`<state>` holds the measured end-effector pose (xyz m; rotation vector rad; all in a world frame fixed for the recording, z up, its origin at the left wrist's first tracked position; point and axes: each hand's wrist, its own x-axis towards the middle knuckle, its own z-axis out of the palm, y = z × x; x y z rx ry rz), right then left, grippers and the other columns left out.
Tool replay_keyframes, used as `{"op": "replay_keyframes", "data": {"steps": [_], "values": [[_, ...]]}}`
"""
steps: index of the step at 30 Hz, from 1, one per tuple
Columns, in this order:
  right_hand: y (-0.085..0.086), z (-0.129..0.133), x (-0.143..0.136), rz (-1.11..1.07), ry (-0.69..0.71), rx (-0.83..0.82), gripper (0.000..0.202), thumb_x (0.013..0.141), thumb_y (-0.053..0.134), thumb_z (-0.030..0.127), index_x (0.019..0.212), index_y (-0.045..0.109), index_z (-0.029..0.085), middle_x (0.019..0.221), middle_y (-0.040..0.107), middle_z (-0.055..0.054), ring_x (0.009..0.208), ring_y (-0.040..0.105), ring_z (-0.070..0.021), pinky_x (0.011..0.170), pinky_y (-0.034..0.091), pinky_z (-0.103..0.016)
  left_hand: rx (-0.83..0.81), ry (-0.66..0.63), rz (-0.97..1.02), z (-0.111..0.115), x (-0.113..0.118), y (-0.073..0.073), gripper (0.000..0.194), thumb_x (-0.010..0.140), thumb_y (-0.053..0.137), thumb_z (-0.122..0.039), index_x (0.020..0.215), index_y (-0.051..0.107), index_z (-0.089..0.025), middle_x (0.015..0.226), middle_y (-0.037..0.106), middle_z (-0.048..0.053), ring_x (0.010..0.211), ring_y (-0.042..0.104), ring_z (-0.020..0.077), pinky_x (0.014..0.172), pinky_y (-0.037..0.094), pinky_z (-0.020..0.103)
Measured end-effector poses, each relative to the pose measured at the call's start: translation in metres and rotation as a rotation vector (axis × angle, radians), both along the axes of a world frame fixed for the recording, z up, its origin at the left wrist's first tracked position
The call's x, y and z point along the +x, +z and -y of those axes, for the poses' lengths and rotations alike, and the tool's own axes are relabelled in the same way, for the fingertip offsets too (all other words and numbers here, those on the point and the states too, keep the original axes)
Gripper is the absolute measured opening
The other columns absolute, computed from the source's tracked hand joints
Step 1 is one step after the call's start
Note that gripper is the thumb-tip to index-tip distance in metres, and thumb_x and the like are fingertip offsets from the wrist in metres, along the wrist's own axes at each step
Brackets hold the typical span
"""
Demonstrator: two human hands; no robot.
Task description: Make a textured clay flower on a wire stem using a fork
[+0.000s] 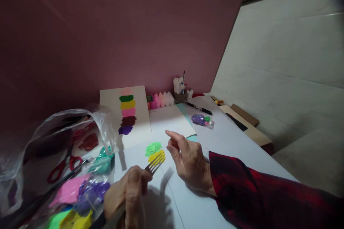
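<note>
My left hand (pixel 129 195) is wrapped round a metal fork (pixel 153 166), whose tines lie over a yellow textured patch (pixel 157 157) on white paper (pixel 134 154). A light green textured patch (pixel 153 147) adjoins the yellow one, just above it. To the right of both patches, my right hand (pixel 188 157) has its index finger stretched out and its thumb apart from it, with nothing held. A thin drawn line (pixel 172 193) runs down the paper below the patches.
Bags of coloured clay (pixel 71 191), red-handled scissors (pixel 57 171) and a plastic bag (pixel 107 125) crowd the left. Behind stand a sheet with painted colour bands (pixel 128 112), small pots (pixel 161 99) and a pen holder (pixel 179 91). A black pen (pixel 199 108) and a purple packet (pixel 200 120) lie right.
</note>
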<state>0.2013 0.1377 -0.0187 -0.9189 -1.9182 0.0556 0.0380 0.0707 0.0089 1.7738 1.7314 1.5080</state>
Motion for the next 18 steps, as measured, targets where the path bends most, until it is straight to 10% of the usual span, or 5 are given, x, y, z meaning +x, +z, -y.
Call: {"op": "replay_keyframes", "data": {"steps": [11, 18], "values": [[-0.003, -0.006, 0.002, 0.015, 0.084, -0.094, 0.026, 0.089, 0.044, 0.004, 0.108, 0.061, 0.011, 0.075, 0.064, -0.003, 0.065, 0.059, -0.0144, 0.060, 0.047, -0.028, -0.147, 0.043, 0.064, -0.014, -0.008, -0.013, 0.044, 0.094, 0.046, -0.046, 0.059, 0.049, -0.021, 0.053, 0.044, -0.004, 0.048, 0.042, 0.0106, 0.045, 0.036, 0.024], [-0.006, -0.008, 0.002, -0.004, 0.094, -0.146, 0.026, 0.087, 0.046, 0.003, 0.105, 0.062, 0.013, 0.074, 0.064, -0.002, 0.064, 0.058, -0.0131, 0.061, 0.045, -0.027, -0.108, 0.003, 0.092, -0.017, -0.004, -0.011, 0.040, 0.098, 0.040, -0.046, 0.100, 0.068, -0.018, 0.063, 0.061, -0.001, 0.052, 0.056, 0.0114, 0.050, 0.047, 0.022]]}}
